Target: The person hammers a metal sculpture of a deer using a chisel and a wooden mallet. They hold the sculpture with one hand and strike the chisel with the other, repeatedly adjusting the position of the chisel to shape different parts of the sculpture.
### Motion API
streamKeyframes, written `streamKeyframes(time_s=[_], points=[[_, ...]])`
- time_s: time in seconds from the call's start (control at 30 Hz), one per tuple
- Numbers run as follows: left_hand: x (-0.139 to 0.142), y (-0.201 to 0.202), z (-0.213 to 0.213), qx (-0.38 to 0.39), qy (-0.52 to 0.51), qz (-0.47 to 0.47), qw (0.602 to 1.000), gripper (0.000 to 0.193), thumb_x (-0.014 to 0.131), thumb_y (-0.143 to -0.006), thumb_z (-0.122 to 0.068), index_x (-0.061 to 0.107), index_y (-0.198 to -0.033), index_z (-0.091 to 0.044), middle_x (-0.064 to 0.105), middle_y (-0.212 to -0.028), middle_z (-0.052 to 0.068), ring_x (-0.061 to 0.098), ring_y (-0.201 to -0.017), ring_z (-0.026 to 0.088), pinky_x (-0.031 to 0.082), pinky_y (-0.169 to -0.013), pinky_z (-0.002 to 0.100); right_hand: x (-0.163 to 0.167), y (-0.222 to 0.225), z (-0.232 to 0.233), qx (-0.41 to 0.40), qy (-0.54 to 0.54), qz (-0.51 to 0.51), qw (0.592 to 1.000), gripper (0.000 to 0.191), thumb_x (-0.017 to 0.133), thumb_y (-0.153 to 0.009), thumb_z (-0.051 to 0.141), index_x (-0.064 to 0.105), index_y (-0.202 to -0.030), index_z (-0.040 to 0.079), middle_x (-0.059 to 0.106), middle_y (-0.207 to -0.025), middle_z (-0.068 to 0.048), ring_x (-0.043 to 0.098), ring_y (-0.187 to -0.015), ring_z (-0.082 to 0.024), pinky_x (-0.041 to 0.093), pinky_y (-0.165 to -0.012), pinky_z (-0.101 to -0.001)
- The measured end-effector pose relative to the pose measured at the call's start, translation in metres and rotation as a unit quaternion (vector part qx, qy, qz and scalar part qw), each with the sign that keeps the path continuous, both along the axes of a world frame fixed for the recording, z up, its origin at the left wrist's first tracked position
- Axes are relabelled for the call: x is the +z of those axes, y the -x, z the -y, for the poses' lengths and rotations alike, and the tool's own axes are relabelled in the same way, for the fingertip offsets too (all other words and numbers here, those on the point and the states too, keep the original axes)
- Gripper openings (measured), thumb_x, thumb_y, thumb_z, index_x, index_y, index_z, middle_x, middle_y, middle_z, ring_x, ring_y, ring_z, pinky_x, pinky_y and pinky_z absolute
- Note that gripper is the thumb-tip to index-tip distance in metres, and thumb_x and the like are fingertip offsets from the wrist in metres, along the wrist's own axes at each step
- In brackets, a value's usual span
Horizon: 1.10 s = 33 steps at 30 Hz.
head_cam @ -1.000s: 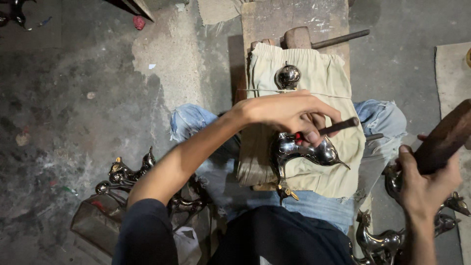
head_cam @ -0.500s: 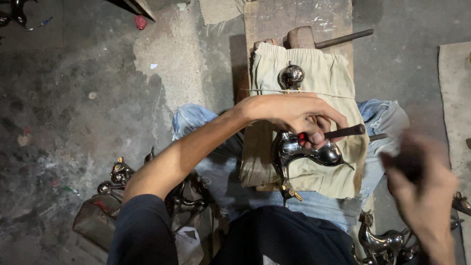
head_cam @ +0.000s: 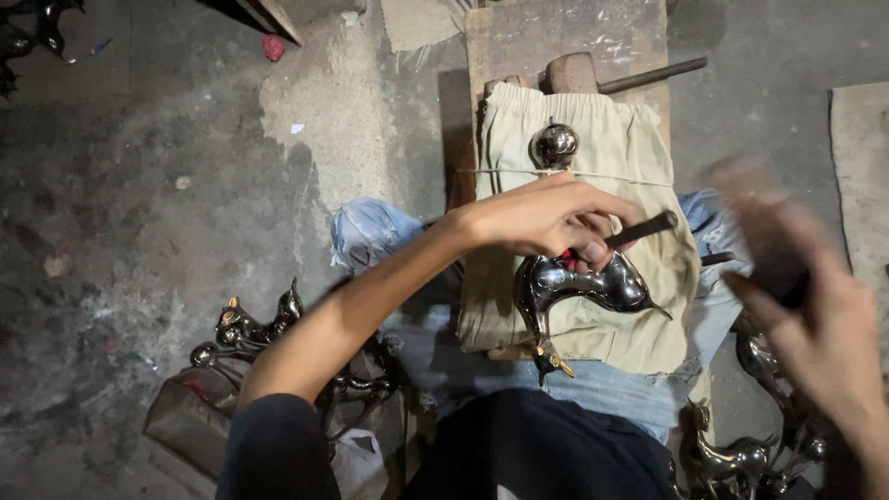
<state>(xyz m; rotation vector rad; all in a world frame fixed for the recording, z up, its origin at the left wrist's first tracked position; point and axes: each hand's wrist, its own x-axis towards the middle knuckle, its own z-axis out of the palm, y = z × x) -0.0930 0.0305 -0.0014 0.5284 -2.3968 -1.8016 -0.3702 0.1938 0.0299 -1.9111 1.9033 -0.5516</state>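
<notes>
Shiny metal bird figure lies on its side on tan cloth over the lap, centre of scene; rounded body right, tail point far right, neck curving down to a brass beak at the near edge. Dark metal punch stands tilted, tip touching the figure's back, upper end pointing right.

My left hand is pinning a shiny metal bird figure down on the beige cloth, fingers wrapped round a dark punch. Right hand is just a blur off to the side, gripping something dark. More metal figures sit on the floor.
</notes>
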Motion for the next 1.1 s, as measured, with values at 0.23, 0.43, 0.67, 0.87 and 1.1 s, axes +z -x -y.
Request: streamKeyframes(time_s=[0.23, 0.43, 0.67, 0.87, 1.1], points=[[0.002, -0.004, -0.011, 0.120, -0.005, 0.019, 0.993, 0.047, 0.068, -0.091, -0.007, 0.058, -0.137, -0.007, 0.080, -0.097, 0.012, 0.080, -0.081, 0.012, 0.063, -0.065, 0.030, 0.003, -0.001, 0.037, -0.054, -0.073, -0.011, 0.996, 0.080, 0.078, -0.087, 0.009, 0.036, -0.155, 0.004, 0.071, -0.085, -0.028, 0.070, -0.066, -0.033, 0.058, -0.061, -0.0483], [0.014, -0.016, -0.022, 0.185, 0.019, -0.006, 0.983, 0.043, 0.070, -0.086, -0.003, 0.065, -0.129, -0.006, 0.083, -0.085, 0.011, 0.080, -0.072, 0.014, 0.060, -0.069, 0.030, 0.014, -0.010, 0.062, -0.050, -0.117, 0.008, 0.992, 0.079, 0.075, -0.092, 0.008, 0.034, -0.159, 0.009, 0.069, -0.083, -0.027, 0.065, -0.054, -0.032, 0.054, -0.049, -0.0462], [0.024, -0.021, -0.027, 0.241, 0.053, -0.012, 0.969, 0.038, 0.073, -0.086, -0.007, 0.068, -0.123, -0.003, 0.081, -0.084, 0.011, 0.080, -0.072, 0.014, 0.060, -0.068, 0.030, 0.011, -0.016, 0.082, -0.045, -0.026, 0.057, 0.997, 0.077, 0.075, -0.096, 0.020, 0.032, -0.159, 0.011, 0.067, -0.092, -0.023, 0.066, -0.068, -0.028, 0.055, -0.060, -0.0444], [0.026, -0.020, -0.033, 0.305, 0.032, 0.016, 0.952, 0.045, 0.072, -0.082, -0.006, 0.067, -0.127, -0.005, 0.079, -0.080, 0.013, 0.078, -0.066, 0.016, 0.060, -0.065, 0.031, 0.014, -0.015, 0.097, 0.141, 0.062, 0.018, 0.988, 0.075, 0.070, -0.093, 0.018, 0.035, -0.160, 0.011, 0.069, -0.109, -0.030, 0.069, -0.088, -0.037, 0.058, -0.074, -0.0487], [0.036, -0.022, -0.035, 0.335, 0.045, 0.036, 0.940, 0.047, 0.073, -0.082, -0.008, 0.066, -0.129, -0.005, 0.079, -0.079, 0.015, 0.077, -0.064, 0.015, 0.060, -0.063, 0.030, -0.001, 0.015, 0.125, 0.181, -0.109, 0.014, 0.977, 0.081, 0.069, -0.086, 0.013, 0.035, -0.159, 0.019, 0.068, -0.128, -0.022, 0.075, -0.092, -0.031, 0.062, -0.080, -0.0464]])
